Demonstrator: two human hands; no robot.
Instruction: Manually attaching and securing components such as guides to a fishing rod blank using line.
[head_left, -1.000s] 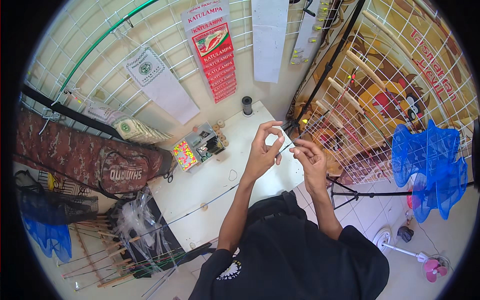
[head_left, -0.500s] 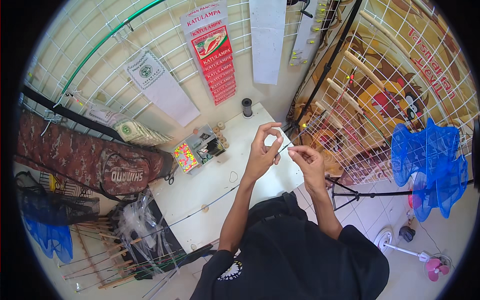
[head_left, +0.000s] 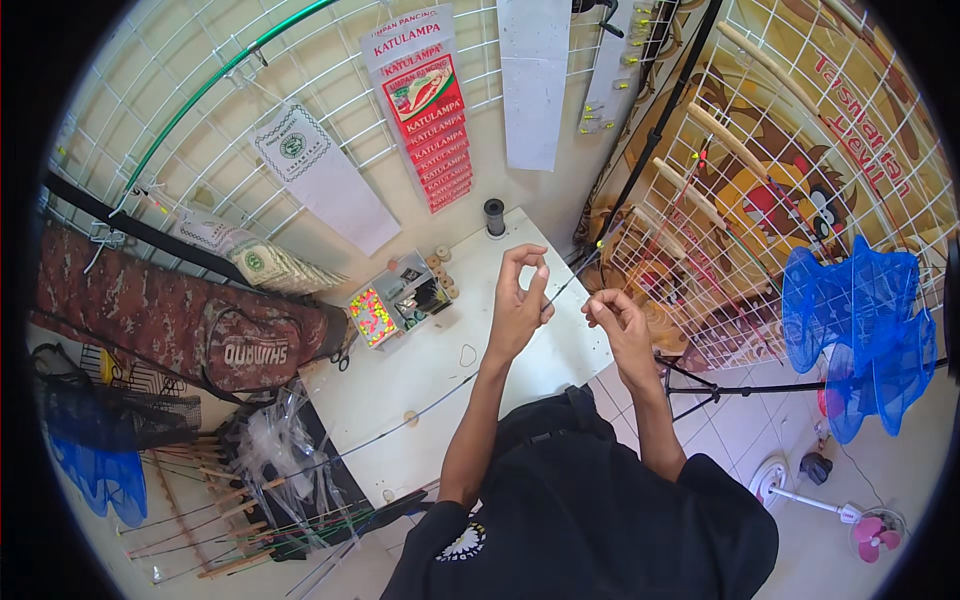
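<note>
A thin dark fishing rod point(head_left: 435, 402) slants over the white table from lower left to upper right. My left hand point(head_left: 518, 312) is closed round it, with the index finger and thumb curled into a ring above the rod. Just right of the rod is my right hand point(head_left: 622, 328), its thumb and fingertips pinched together. Whatever those fingertips hold, perhaps something very fine, is too small to make out. A small gap separates the two hands.
The white table point(head_left: 385, 455) carries a spool of dark line point(head_left: 494, 217), a tray of bright beads point(head_left: 371, 318), cork rings point(head_left: 443, 270) and scissors point(head_left: 342, 360). A camouflage rod bag point(head_left: 200, 315) lies left. Blue nets point(head_left: 855, 320) hang at right beside a wire grid.
My right hand has drawn slightly right and down, away from the rod. My left hand has shifted a little left, its thumb tilting upright. More of the rod beyond it shows.
</note>
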